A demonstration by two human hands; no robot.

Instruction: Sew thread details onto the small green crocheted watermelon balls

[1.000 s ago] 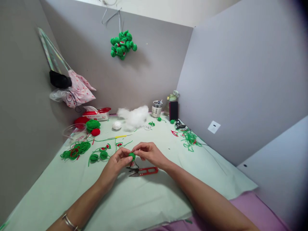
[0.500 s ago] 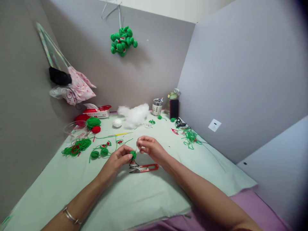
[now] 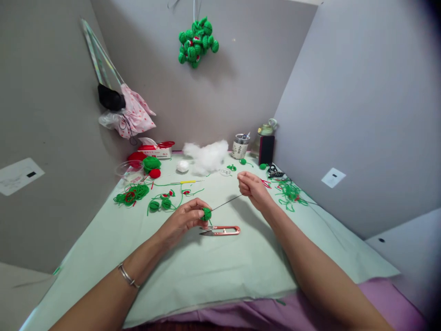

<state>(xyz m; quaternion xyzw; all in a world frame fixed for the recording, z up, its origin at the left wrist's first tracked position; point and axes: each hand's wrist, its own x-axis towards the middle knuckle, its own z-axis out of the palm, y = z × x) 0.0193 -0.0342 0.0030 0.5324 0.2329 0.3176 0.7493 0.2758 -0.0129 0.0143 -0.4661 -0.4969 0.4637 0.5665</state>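
My left hand pinches a small green crocheted ball between thumb and fingers, just above the table. A dark thread runs taut from the ball up to my right hand, whose fingers are closed on it. Whether a needle is in those fingers cannot be made out. Under the ball lie orange-handled thread snips, blades pointing left. Two green crocheted balls and small red-and-green pieces lie beyond my left hand.
White stuffing is heaped at the back. Green yarn scraps lie right, a yarn tangle left. A yellow crochet hook, a can and a phone stand or lie farther back. Green crocheted pieces hang above.
My right hand has moved away from the ball, up and to the right, drawing the dark thread tight. The thread's loop near the snips is gone. The whole view has shifted.
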